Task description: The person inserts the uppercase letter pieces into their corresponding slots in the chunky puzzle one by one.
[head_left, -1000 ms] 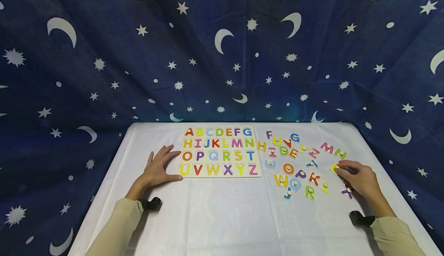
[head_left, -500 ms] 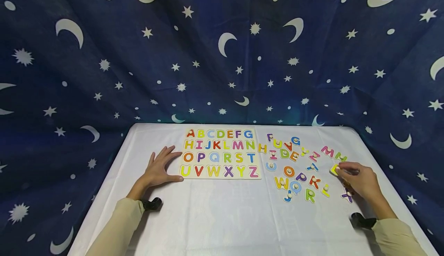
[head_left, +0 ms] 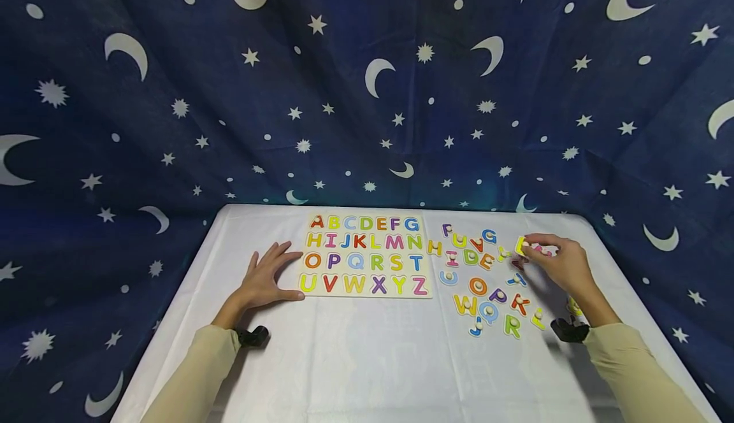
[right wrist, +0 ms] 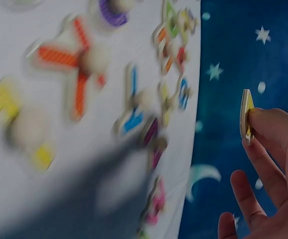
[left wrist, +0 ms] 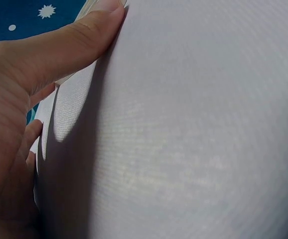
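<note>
A wooden alphabet board (head_left: 367, 271) lies on the white cloth, with rows of coloured letters; a knob shows on its A. My left hand (head_left: 260, 281) is spread at the board's left side, fingertips and thumb touching its edge. In the left wrist view the thumb (left wrist: 69, 47) lies along the board's edge. My right hand (head_left: 564, 267) pinches a yellow letter piece (head_left: 520, 245) by its knob, raised above the cloth. The right wrist view shows this letter piece (right wrist: 246, 117) edge-on, so which letter it is cannot be told. The pink M is partly hidden behind the right hand.
Loose knobbed letters lie right of the board, among them an orange O (head_left: 478, 286), a yellow W (head_left: 464, 304), a green R (head_left: 512, 326) and a red K (head_left: 520, 304). A dark blue curtain (head_left: 367, 123) with moons and stars hangs behind the table.
My right hand has lifted the yellow letter piece from the right side of the table and carried it left and away from me. The left hand stays at the board.
</note>
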